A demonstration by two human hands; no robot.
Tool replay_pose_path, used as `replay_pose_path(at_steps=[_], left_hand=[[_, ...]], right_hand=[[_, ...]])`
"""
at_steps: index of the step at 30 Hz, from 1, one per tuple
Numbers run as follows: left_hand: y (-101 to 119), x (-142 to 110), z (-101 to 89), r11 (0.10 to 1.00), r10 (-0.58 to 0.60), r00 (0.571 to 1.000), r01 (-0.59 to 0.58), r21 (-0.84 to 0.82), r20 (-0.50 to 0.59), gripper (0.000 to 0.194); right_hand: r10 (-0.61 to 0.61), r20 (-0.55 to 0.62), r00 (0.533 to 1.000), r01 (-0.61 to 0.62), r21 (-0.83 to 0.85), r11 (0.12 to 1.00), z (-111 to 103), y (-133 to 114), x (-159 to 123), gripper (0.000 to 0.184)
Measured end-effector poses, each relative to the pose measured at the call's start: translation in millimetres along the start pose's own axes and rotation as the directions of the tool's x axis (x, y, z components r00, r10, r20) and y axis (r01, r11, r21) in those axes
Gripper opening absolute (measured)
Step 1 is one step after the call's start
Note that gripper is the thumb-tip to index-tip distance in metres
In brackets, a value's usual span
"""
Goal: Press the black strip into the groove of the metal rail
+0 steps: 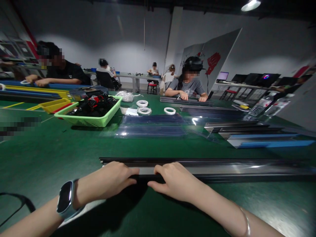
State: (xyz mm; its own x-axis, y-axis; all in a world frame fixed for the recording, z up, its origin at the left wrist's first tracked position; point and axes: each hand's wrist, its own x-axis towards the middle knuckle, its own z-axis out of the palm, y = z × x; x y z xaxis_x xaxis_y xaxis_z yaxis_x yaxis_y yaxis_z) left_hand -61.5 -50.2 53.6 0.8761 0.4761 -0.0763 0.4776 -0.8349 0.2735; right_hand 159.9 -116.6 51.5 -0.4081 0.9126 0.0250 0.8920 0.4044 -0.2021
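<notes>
**Green worktop in a shared workroom: two hands at a long dark channel**

Head view. Pale walls and other seated people form the background; a green worktop (61,144) fills the foreground. On it, directly before the wearer, lies a long dark channel (222,168) with a pale inner face. Its long axis runs left to right, across the line of the forearms; the left end shows just beyond the left hand (116,179), while the longer stretch passes the right hand (176,181) towards the picture's right edge. The left hand is thus nearer the visible end. The fingers of each hand appear to grasp the channel's near wall, index finger inside and thumb outside, the two sets of fingertips facing each other across a short gap. Beyond the channel lie clear sheets (150,131), a green basket (98,122) of dark items and, at right, further profiles (276,144). A co-worker (191,87) sits opposite.
</notes>
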Motion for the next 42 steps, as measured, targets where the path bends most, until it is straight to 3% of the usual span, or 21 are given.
replay_pose_path(at_steps=[4, 10, 16, 21, 27, 42], left_hand=[[6.0, 1.6, 0.2, 0.999, 0.007, 0.999, -0.005, 0.048, -0.035, 0.022], [14.0, 13.0, 15.6, 0.981, 0.034, 0.994, -0.012, 0.194, -0.106, 0.024], [12.6, 13.4, 18.2, 0.996, 0.030, 0.991, -0.019, 0.090, -0.129, 0.017], [13.3, 13.6, 14.3, 1.000, 0.022, 0.996, -0.021, 0.011, -0.083, 0.016], [14.2, 13.9, 13.4, 1.000, 0.013, 0.998, -0.014, -0.008, -0.069, 0.018], [17.8, 14.0, 9.8, 1.000, 0.017, 0.996, -0.018, -0.011, -0.087, 0.023]], right_hand=[[-0.030, -0.005, 1.000, 0.030, 0.048, 0.998, 8.0, 0.9, 3.8, 0.034], [-0.009, -0.031, 0.999, 0.010, 0.018, 1.000, 20.9, 2.1, 6.3, 0.024], [-0.043, -0.037, 0.998, 0.042, -0.027, 0.999, 24.2, 3.6, 5.7, 0.022], [-0.035, -0.037, 0.999, 0.034, -0.020, 0.999, 25.2, 4.0, 4.6, 0.023], [-0.008, -0.099, 0.995, 0.008, -0.004, 1.000, 24.9, 1.1, 3.2, 0.022], [-0.030, -0.064, 0.997, 0.032, 0.028, 0.999, 19.4, -3.0, 1.7, 0.030]])
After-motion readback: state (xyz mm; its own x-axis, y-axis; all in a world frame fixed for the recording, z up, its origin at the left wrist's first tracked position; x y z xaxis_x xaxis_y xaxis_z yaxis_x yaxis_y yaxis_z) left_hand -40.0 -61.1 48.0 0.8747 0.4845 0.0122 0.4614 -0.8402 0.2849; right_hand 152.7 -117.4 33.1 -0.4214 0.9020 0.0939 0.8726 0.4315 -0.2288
